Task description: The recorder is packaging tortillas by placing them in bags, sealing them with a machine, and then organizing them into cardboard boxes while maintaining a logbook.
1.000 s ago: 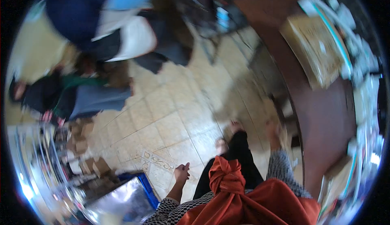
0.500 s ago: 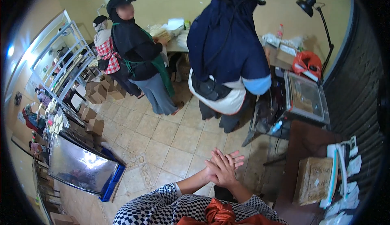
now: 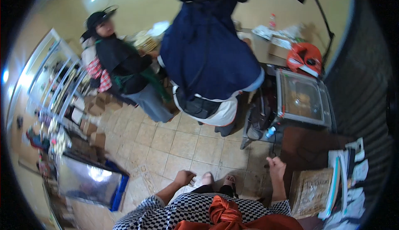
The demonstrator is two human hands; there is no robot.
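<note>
My left hand hangs in front of my body with its fingers curled in and nothing showing in it. My right hand is raised on the other side, loosely closed, with no object visible in it. It is nearest to a brown cardboard box on a dark brown table. The two hands are well apart, and neither touches anything. Between them, beyond my checkered sleeves and the orange cloth knot, my feet show on the tiled floor.
A person in dark blue stands ahead, another in black farther left. A framed, clear-topped case and a red plastic bag are at right. A shiny panel with a blue edge stands at left, near cardboard boxes.
My hands were pressed together and have come apart, the left moving left, the right moving right. My view has shifted, and the person in blue leans more over the table.
</note>
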